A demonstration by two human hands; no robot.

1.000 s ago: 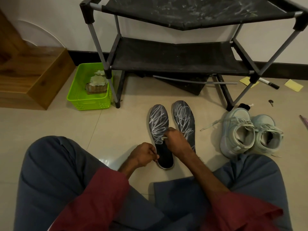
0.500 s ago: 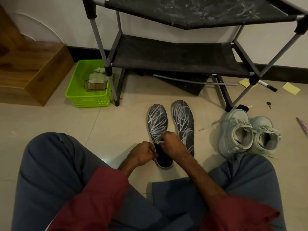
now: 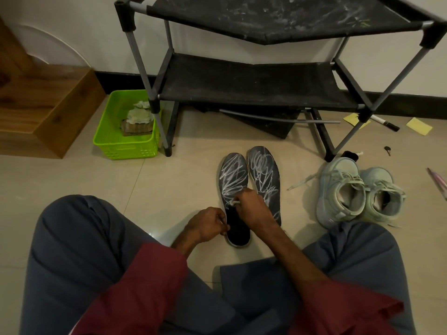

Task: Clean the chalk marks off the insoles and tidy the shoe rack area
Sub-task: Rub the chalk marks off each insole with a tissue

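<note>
Two dark insoles lie side by side on the floor, toes toward the rack. The left insole (image 3: pixel 233 180) has white chalk scribbles on its front half and a plain black heel. The right insole (image 3: pixel 263 172) is scribbled along its whole visible length. My right hand (image 3: pixel 251 209) pinches a small white piece (image 3: pixel 235 202) against the middle of the left insole. My left hand (image 3: pixel 208 224) is curled at that insole's heel edge and pinches it. The black shoe rack (image 3: pixel 254 81) stands behind, its top shelf smeared with chalk.
A green basket (image 3: pixel 125 146) holding crumpled wipes and a brush sits left of the rack. A pair of pale sneakers (image 3: pixel 358 194) stands right of the insoles. Yellow sticky notes (image 3: pixel 418 126), a marker (image 3: pixel 384 123) and a key (image 3: pixel 387 149) lie on the floor at right. A wooden step (image 3: pixel 48 110) stands at left.
My right hand with the white piece has moved slightly along the left insole's middle. The head view has shifted a little. My left hand stays at the heel.
</note>
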